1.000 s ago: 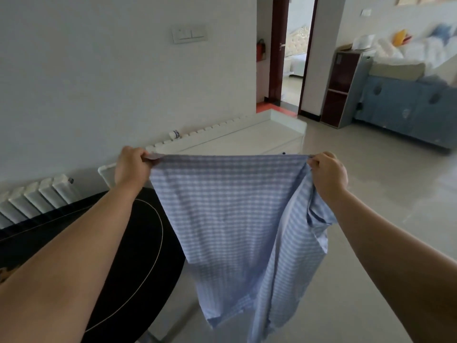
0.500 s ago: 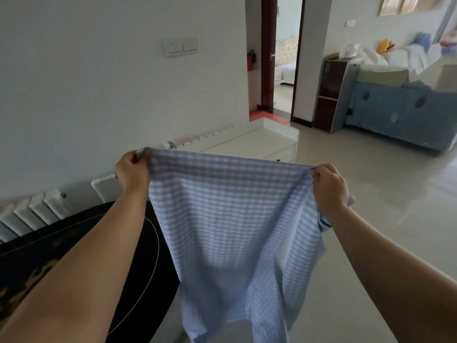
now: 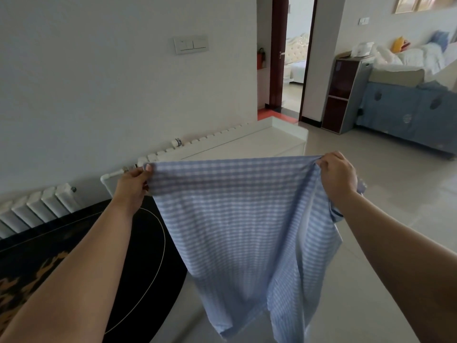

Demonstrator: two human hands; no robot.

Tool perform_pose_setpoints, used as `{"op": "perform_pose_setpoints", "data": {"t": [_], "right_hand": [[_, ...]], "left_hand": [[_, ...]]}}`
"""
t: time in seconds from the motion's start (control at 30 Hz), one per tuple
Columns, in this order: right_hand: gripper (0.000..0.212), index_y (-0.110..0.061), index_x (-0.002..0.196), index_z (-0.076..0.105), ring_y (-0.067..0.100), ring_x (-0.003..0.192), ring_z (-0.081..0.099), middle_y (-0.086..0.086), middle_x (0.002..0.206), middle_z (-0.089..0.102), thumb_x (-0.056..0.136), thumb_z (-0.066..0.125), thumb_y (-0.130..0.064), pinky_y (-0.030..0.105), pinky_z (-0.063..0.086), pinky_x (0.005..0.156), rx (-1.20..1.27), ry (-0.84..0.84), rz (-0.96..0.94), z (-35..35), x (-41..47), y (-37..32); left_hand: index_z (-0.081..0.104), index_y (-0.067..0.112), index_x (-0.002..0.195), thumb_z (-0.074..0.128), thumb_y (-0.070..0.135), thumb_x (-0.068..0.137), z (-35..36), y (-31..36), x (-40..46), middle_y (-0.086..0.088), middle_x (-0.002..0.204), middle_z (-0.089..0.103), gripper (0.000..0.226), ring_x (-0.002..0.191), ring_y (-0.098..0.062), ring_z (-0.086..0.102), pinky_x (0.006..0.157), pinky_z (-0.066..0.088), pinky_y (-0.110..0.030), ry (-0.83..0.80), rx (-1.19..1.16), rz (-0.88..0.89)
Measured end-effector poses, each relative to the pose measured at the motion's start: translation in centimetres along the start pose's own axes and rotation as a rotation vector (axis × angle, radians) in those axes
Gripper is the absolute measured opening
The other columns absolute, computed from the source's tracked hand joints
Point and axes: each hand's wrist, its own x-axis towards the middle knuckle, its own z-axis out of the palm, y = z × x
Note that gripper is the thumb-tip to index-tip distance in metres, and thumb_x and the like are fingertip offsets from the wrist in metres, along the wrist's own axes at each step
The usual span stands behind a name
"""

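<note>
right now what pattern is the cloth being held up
Light blue and white check on the cloth, in the head view.

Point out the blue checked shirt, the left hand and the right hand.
blue checked shirt (image 3: 235,219): head view, middle of the hanging cloth.
left hand (image 3: 132,188): head view, back of the hand.
right hand (image 3: 338,175): head view, back of the hand.

Home living room, sofa (image 3: 405,110), radiator (image 3: 37,206), bedroom doorway (image 3: 294,60)
</note>
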Motion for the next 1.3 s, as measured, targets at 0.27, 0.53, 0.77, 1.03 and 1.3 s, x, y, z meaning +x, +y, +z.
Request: {"op": "perform_pose_setpoints", "data": {"t": [0.27,0.53,0.77,1.03,1.3], "right_hand": [[0.019,-0.006,0.102,0.066,0.018,0.076,0.05,0.002,0.097,0.056,0.093,0.052,-0.016,0.017,0.039,0.064,0.225,-0.037,0.427,2.0,0.4,-0.5],[0.021,-0.009,0.076,0.064,0.019,0.075,0.052,0.012,0.086,0.056,0.092,0.057,-0.02,0.014,0.037,0.07,0.615,0.23,0.601,6.2,-5.3,-7.2],[0.031,-0.018,0.064,0.065,0.011,0.066,0.057,-0.003,0.071,0.065,0.091,0.059,-0.032,0.026,0.046,0.064,0.8,0.053,0.526,5.6,-9.1,-13.6],[0.01,-0.021,0.084,0.073,-0.003,0.072,0.061,-0.004,0.085,0.067,0.089,0.064,-0.024,0.006,0.043,0.063,0.77,-0.042,0.328,2.9,-12.4,-15.4],[0.025,-0.035,0.065,0.064,0.006,0.068,0.062,-0.001,0.075,0.067,0.087,0.066,-0.023,0.021,0.048,0.067,0.783,-0.053,0.341,1.4,-12.5,-16.5]], "left_hand": [[0.069,0.013,0.099,0.068,0.031,0.086,1.8,-1.7,0.8,-0.006,0.098,0.072,0.022,0.081,-0.02,0.07,0.069,0.058,-0.036,0.079,-0.138,-0.326],[0.047,0.001,0.135,0.049,0.023,0.098,14.4,-0.9,-5.1,-0.013,0.109,0.065,0.043,0.068,-0.018,0.056,0.059,0.042,-0.03,0.375,-0.298,-0.299],[0.07,0.016,0.066,0.064,0.033,0.089,20.0,-0.5,-12.3,0.006,0.056,0.062,0.029,0.054,-0.01,0.055,0.059,0.046,-0.028,0.068,-0.051,-0.054],[0.074,0.011,0.091,0.054,0.025,0.097,18.6,-1.3,-16.1,0.002,0.074,0.073,0.025,0.069,-0.003,0.068,0.062,0.052,-0.012,0.039,-0.008,0.009],[0.069,0.019,0.104,0.048,0.009,0.098,16.2,-0.8,-18.1,0.005,0.092,0.071,0.023,0.088,0.001,0.066,0.081,0.052,-0.014,-0.042,0.012,0.187]]}}
